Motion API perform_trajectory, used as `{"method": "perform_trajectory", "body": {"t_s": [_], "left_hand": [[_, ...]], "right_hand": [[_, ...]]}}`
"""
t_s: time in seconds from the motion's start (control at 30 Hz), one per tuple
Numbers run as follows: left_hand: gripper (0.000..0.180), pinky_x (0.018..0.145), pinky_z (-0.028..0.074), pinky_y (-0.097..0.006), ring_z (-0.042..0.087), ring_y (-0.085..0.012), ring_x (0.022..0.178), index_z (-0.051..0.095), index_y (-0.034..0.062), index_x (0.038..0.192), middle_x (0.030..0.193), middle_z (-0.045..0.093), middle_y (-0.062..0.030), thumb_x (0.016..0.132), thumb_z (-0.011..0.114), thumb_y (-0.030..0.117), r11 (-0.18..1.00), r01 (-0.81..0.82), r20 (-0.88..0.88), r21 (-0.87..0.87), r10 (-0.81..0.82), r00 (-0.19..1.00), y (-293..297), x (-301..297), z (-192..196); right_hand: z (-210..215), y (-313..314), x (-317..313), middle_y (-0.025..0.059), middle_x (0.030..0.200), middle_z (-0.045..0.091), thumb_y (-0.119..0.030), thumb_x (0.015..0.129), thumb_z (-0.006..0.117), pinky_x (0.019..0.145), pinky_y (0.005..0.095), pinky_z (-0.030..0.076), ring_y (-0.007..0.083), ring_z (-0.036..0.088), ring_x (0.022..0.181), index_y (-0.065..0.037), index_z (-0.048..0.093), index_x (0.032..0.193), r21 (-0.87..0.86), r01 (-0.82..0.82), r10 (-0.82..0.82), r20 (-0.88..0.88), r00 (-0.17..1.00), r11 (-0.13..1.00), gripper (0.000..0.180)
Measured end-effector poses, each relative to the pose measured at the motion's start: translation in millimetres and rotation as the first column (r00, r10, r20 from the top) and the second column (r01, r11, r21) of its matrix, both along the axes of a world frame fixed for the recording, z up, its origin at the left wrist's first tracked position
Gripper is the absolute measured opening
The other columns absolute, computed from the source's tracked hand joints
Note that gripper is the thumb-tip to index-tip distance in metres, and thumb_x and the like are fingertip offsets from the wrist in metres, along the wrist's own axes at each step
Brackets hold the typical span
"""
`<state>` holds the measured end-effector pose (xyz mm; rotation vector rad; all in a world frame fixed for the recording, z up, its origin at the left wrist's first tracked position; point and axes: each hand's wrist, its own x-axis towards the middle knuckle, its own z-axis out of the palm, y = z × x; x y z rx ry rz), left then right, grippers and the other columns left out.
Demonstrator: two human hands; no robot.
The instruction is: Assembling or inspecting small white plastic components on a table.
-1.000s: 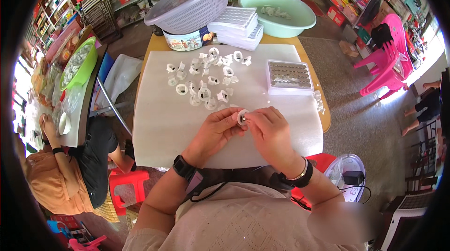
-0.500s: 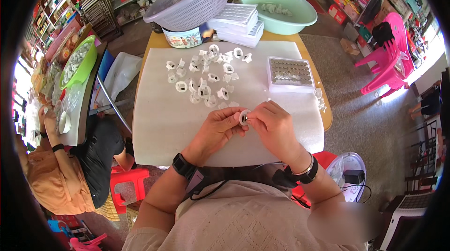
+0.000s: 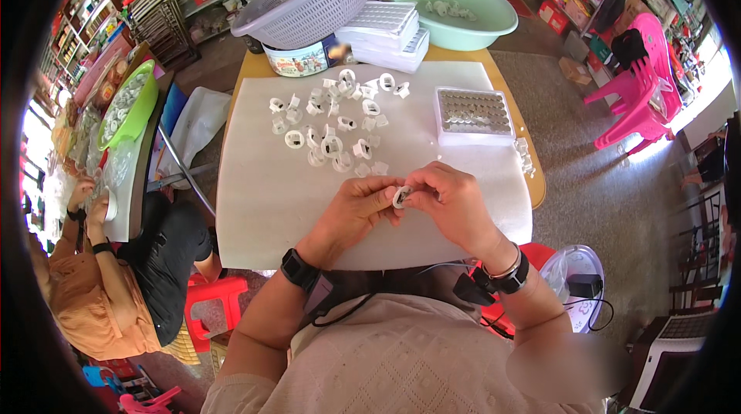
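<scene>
Pinching one small white ring (image 3: 400,197) between both hands, just nearer than the loose pile (image 3: 333,124) on the white mat (image 3: 262,205). Left hand (image 3: 356,209) closing thumb and fingertips on the ring's left side; right hand (image 3: 451,201) gripping its right side, about level and equally near. Ring's opening seeming to be facing up toward the camera. Filled tray (image 3: 474,113) lying right of the pile.

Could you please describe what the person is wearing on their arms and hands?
Both forearms are bare, with no sleeves and no gloves. The left hand has a black watch-like band at its wrist; the right hand has a black band plus a thin silver bangle. Dark cables hang near both wrists.
</scene>
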<state>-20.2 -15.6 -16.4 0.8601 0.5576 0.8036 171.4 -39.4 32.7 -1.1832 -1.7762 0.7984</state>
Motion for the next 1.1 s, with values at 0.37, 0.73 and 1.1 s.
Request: {"method": "perform_trajectory", "body": {"t_s": [0.37, 0.73, 1.1], "left_hand": [[0.033, 0.072, 0.052, -0.028, 0.062, -0.0143, 0.082, 0.057, -0.0044, 0.120, 0.099, 0.064, -0.0074, 0.096, 0.056, 0.019, 0.999, 0.040, 0.019, -0.013, -0.040, 0.999, 2.3, -1.6, 2.9], [0.023, 0.076, 0.051, -0.027, 0.061, -0.0127, 0.088, 0.059, -0.0004, 0.111, 0.098, 0.062, -0.0040, 0.097, 0.054, 0.018, 0.998, 0.007, 0.095, -0.062, -0.001, 0.995, 2.1, 1.1, -1.3], [0.028, 0.075, 0.050, -0.029, 0.060, -0.0125, 0.090, 0.058, -0.0004, 0.115, 0.100, 0.063, -0.0043, 0.096, 0.056, 0.021, 0.997, -0.059, 0.034, -0.040, 0.061, 0.998, -0.2, 5.3, 3.1]], "right_hand": [[-5.1, -4.0, -2.3, 0.0129, 0.085, 0.062, 0.000, 0.079, 0.066, 0.063, 0.0334, 0.051, 0.0278, 0.064, 0.074, -0.001, 0.062, 0.090, 0.019, 0.010, -0.010, -0.018, 1.000, 1.000, 0.011], [-8.6, -6.2, -20.6, 0.0123, 0.091, 0.058, 0.000, 0.071, 0.063, 0.070, 0.0398, 0.050, 0.0309, 0.059, 0.079, 0.000, 0.059, 0.096, 0.498, 0.041, -0.162, 0.203, 0.966, 0.866, 0.026], [-17.5, -2.1, -21.9, 0.0126, 0.088, 0.057, -0.001, 0.072, 0.064, 0.069, 0.0401, 0.049, 0.0315, 0.058, 0.078, 0.001, 0.058, 0.096, 0.521, 0.072, -0.186, 0.170, 0.968, 0.850, 0.025]]}}
